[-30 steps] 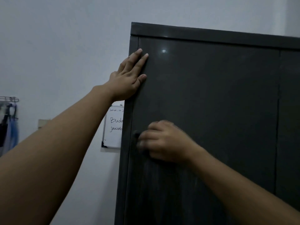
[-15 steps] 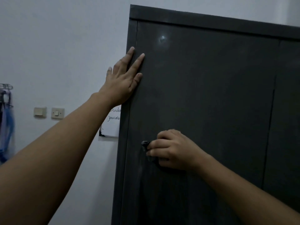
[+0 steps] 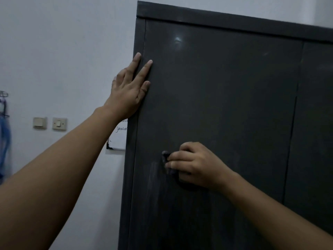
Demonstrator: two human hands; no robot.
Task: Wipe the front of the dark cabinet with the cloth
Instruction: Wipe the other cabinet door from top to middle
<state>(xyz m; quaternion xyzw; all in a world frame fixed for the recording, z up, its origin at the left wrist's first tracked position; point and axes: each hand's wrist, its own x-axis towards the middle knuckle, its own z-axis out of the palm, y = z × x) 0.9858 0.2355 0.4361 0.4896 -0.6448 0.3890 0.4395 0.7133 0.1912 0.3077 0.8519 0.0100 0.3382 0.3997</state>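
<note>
The dark cabinet (image 3: 225, 105) fills the right of the head view, its flat door front facing me. My right hand (image 3: 194, 165) presses a small dark cloth (image 3: 166, 159) against the left door at mid height; only a bunched edge of the cloth shows past my fingertips. Faint pale streaks lie on the door just left of and below the cloth. My left hand (image 3: 129, 89) lies flat, fingers spread, on the cabinet's upper left edge, with nothing in it.
A pale wall lies left of the cabinet. A small whiteboard (image 3: 118, 139) with handwriting hangs beside the cabinet's side, partly behind my left wrist. Two wall switches (image 3: 49, 123) sit further left. Blue items hang from a rack (image 3: 4, 127) at the far left edge.
My right hand has slid the cloth down and a little to the right on the door. My left hand has shifted slightly lower along the cabinet's left edge. The view has tilted up.
</note>
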